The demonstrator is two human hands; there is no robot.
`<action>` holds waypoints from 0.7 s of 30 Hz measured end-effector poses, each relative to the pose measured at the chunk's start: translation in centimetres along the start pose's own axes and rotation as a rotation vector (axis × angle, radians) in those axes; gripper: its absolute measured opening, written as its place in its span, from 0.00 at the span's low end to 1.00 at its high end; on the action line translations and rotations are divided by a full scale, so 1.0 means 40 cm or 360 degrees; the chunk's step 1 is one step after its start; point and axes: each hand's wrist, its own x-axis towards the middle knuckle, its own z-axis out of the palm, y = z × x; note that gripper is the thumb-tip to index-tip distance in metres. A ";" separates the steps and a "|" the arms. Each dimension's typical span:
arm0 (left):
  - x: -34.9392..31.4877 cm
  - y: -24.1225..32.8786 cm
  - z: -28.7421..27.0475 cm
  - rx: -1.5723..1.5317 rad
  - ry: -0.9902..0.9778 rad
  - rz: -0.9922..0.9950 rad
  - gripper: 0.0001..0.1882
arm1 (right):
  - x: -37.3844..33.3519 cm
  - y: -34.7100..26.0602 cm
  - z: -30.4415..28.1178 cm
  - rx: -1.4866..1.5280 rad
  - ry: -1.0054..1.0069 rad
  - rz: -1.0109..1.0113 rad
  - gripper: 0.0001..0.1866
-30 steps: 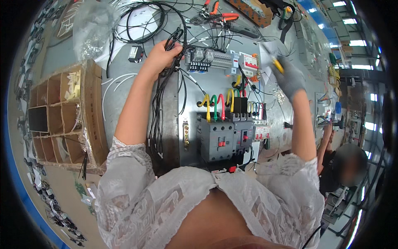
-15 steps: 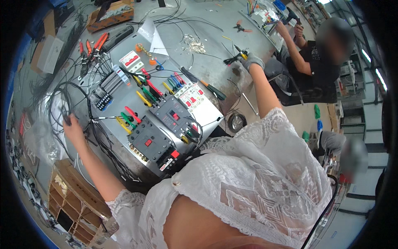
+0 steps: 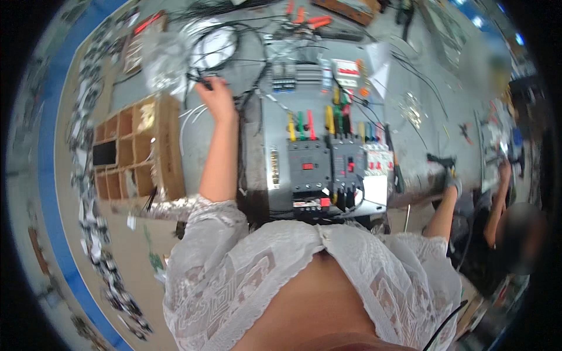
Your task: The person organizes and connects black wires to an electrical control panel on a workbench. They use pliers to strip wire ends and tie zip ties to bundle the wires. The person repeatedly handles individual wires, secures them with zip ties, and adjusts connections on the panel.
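Observation:
My bare left hand [image 3: 218, 98] is closed around dark wires [image 3: 206, 82] at the edge of a loose black coil [image 3: 225, 35]. Far to the right, my gloved right hand [image 3: 456, 183] is small and blurred, closed on what looks like a yellow-and-black-handled tool [image 3: 451, 169]. Next to it lies a dark bundle [image 3: 440, 160]. Between my arms a metal mounting plate [image 3: 278, 202] carries a large grey circuit breaker [image 3: 308, 165], a narrower one [image 3: 345, 167] and white miniature breakers [image 3: 379, 157]. Yellow, green and red sleeved leads [image 3: 301, 126] rise from the large breaker.
A compartmented cardboard box [image 3: 170, 146] stands left of my forearm, near clear plastic bags [image 3: 163, 61]. Red-handled pliers [image 3: 316, 22] lie at the back. Metal bits [image 3: 413, 110] are scattered right of the plate. A co-worker's arm [image 3: 499, 205] reaches in at far right.
The whole view has turned toward the left, so the plate now appears upright and the compartmented box shows more fully. My left hand still grips the wires; the right hand sits nearer the edge.

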 end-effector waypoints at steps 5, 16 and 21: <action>-0.059 0.051 -0.023 -0.0055 -0.0239 0.0123 0.08 | 0.036 -0.023 0.011 -0.0228 -0.0037 0.0053 0.36; 0.011 0.120 -0.002 0.1521 -0.1036 0.0241 0.22 | -0.463 -0.738 -0.276 0.0746 0.0069 -0.2159 0.16; 0.016 0.108 0.001 0.1854 -0.1363 0.0469 0.13 | -0.827 -0.992 -0.245 -0.0307 0.0195 -0.3054 0.14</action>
